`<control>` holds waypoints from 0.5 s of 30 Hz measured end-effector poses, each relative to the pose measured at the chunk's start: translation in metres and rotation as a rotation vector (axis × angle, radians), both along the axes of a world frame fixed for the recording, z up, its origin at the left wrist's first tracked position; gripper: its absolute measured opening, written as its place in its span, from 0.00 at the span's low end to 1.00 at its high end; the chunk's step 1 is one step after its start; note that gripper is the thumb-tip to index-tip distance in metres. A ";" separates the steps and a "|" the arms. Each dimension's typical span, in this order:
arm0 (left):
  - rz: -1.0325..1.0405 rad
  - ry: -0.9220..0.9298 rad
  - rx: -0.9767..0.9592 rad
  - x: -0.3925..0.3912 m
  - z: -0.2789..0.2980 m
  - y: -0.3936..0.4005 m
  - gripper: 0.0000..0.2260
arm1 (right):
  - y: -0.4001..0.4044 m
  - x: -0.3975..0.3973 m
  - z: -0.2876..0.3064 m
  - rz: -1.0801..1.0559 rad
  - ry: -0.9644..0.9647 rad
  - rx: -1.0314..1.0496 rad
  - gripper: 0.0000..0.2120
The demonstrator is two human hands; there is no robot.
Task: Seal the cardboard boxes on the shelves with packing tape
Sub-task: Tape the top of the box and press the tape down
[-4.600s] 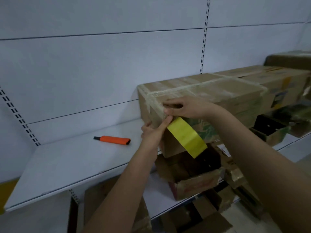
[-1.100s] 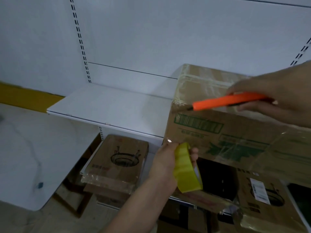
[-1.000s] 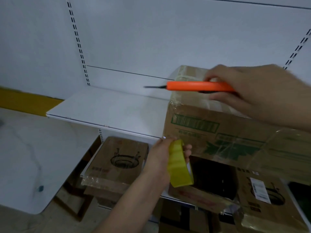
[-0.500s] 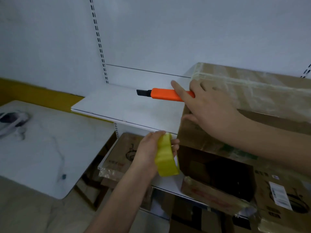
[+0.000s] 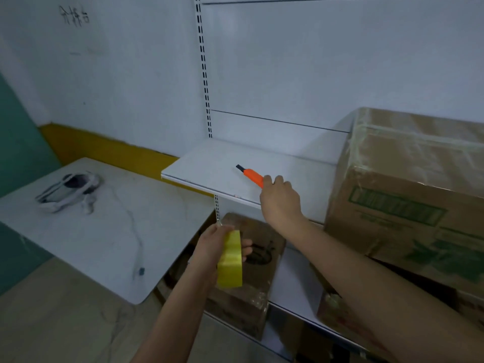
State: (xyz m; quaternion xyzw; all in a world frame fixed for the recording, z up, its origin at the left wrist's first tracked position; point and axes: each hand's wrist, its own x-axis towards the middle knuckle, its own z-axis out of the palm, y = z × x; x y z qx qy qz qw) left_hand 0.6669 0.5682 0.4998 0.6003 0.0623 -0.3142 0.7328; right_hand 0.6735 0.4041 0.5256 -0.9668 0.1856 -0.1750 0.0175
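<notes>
My left hand [image 5: 213,243] grips a yellow roll of packing tape [image 5: 230,260] in front of the lower shelf. My right hand [image 5: 280,200] holds the rear end of an orange utility knife [image 5: 251,176] low over the white shelf [image 5: 209,169], its dark tip pointing left and away. A large cardboard box [image 5: 408,195] wrapped in clear tape stands on the same shelf at the right, apart from both hands.
A smaller taped cardboard box [image 5: 262,258] sits on the lower shelf under my left hand, with more boxes lower right. A white marble-look table [image 5: 86,231] at the left carries a headset [image 5: 68,191] and its cable. A slotted upright [image 5: 204,74] runs up the back wall.
My right hand carried the knife away from the box's top edge, leftwards and down to the shelf. My left hand dropped lower with the tape roll. My view swung left.
</notes>
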 end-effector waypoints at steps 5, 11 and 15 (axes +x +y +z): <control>-0.025 -0.031 -0.001 0.013 0.001 0.000 0.08 | -0.018 0.006 -0.001 -0.059 -0.097 0.566 0.14; -0.083 -0.147 -0.034 0.018 0.024 -0.014 0.05 | -0.013 -0.032 0.027 -0.013 -0.330 0.622 0.25; -0.132 -0.308 -0.029 0.010 0.057 -0.040 0.05 | -0.018 -0.063 0.068 0.087 -0.519 0.680 0.21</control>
